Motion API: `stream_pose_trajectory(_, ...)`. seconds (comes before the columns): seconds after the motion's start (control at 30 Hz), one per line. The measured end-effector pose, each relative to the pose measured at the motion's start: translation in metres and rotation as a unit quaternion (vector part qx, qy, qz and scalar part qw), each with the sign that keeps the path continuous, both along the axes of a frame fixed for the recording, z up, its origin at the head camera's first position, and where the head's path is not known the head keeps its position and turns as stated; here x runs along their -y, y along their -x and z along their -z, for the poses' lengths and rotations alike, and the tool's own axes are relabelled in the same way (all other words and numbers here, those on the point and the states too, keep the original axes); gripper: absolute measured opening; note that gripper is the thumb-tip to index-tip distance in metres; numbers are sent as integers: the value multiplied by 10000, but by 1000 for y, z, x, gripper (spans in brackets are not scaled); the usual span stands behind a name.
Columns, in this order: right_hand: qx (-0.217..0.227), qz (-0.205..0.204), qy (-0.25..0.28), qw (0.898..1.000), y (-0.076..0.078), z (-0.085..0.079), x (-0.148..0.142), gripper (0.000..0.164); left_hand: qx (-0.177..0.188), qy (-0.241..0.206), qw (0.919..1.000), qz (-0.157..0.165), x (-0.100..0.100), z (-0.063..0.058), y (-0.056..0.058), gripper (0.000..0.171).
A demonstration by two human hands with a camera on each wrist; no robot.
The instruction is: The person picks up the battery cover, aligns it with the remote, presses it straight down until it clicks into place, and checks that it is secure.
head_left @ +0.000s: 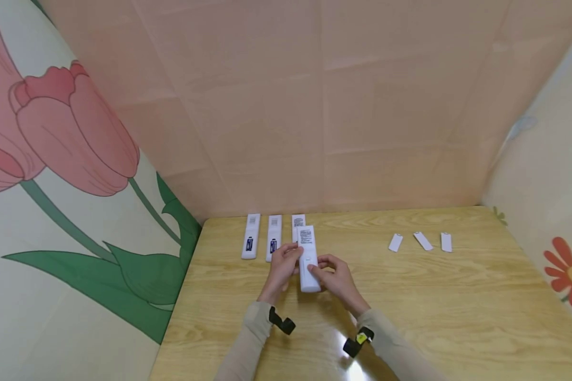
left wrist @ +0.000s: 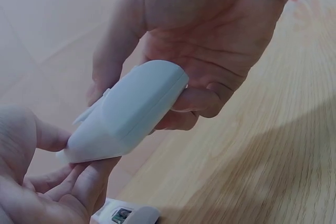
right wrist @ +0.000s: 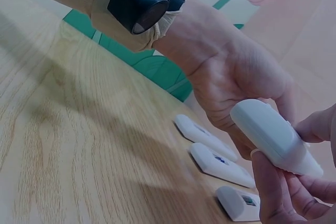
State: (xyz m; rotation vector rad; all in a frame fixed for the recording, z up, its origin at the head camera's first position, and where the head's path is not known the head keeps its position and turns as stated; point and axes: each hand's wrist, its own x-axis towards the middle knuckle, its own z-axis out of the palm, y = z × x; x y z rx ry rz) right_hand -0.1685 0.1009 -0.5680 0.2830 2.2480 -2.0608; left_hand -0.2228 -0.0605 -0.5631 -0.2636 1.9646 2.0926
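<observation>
Both hands hold a white remote control point(head_left: 307, 242) above the table, its printed back turned up. My left hand point(head_left: 281, 267) grips its left side, with thumb on top and fingers underneath. From the right, my right hand point(head_left: 339, 280) grips the lower part, thumb on the back near the battery cover point(left wrist: 92, 109). That cover stands slightly raised from the casing in the left wrist view. Behind the hands lie another remote point(head_left: 298, 220), partly hidden by the held one, and two more, a middle remote point(head_left: 274, 227) and a left remote point(head_left: 251, 227), with open battery compartments.
Three small white covers lie apart at the right of the table: a left cover point(head_left: 395, 242), a middle cover point(head_left: 423, 241) and a right cover point(head_left: 446, 242). The wooden table point(head_left: 457, 307) meets a pink wall covering point(head_left: 372, 132) at the back.
</observation>
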Motion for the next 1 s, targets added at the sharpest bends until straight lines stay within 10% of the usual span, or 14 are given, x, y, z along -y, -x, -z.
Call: stream_pose_trajectory(1.0, -266, 8, 11, 9996, 3, -1, -4, 31, -28, 146, 9998, 106, -1, -7, 3, 40)
